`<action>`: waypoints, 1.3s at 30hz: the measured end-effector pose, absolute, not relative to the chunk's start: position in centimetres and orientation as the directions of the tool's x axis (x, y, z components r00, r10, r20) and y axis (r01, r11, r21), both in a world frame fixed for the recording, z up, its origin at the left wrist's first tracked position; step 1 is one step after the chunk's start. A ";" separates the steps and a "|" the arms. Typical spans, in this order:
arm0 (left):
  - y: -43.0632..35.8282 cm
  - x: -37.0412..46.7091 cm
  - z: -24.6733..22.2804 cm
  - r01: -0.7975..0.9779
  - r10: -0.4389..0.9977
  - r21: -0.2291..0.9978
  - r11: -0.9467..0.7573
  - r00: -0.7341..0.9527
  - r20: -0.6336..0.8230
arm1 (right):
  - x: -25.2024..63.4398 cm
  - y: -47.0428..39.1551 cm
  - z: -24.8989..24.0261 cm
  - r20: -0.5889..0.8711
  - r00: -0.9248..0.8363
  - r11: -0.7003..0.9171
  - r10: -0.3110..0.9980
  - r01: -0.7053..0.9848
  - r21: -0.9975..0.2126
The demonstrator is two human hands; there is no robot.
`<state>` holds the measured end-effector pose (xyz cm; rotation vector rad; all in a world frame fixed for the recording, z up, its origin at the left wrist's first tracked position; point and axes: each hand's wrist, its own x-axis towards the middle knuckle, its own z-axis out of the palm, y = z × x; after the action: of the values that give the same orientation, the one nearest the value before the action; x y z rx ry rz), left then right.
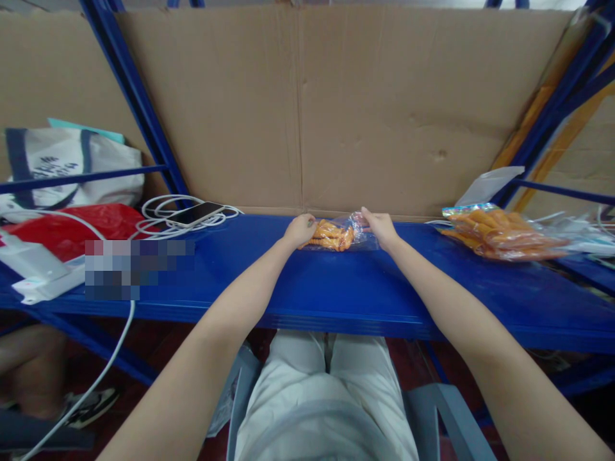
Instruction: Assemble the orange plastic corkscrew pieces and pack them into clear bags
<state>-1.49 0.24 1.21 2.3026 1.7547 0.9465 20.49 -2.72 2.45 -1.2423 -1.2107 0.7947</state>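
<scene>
A clear plastic bag (359, 238) lies on the blue shelf top with folded or bundled orange pieces (330, 235) inside; their exact kind is hard to make out. My left hand (300, 230) is closed on the filled left end of the bag, its fingertips partly hidden. At the other end, my right hand (381, 228) pinches the loose, crinkled plastic. Both hands rest low over the surface near the cardboard backing.
More bagged orange pieces (500, 230) lie at the right. On the left are a phone (196, 214) on coiled white cable, a red bag (86, 224), a power strip (48, 282) and a canvas tote (103, 166). Cardboard (365, 115) walls the back. Another person's leg (36, 358) shows lower left.
</scene>
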 end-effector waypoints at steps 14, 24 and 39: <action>0.2 -1.0 1.4 0.796 0.852 0.425 -0.430 0.202 0.484 | 21.4 -1.9 2.0 0.383 0.066 0.328 0.921 0.398 -0.857; -1.1 -0.4 2.7 0.676 0.854 0.530 -0.512 0.337 0.396 | 22.6 -2.9 2.9 0.533 0.071 0.185 0.843 0.892 -0.412; -1.7 0.0 2.1 0.866 0.950 0.414 -0.280 0.187 0.250 | 21.0 -4.8 4.5 0.523 -0.133 0.337 0.842 0.887 -0.316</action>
<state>0.02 -1.66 2.05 2.2758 1.7647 0.6933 20.98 -4.83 4.46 -1.5101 -1.9751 -0.0920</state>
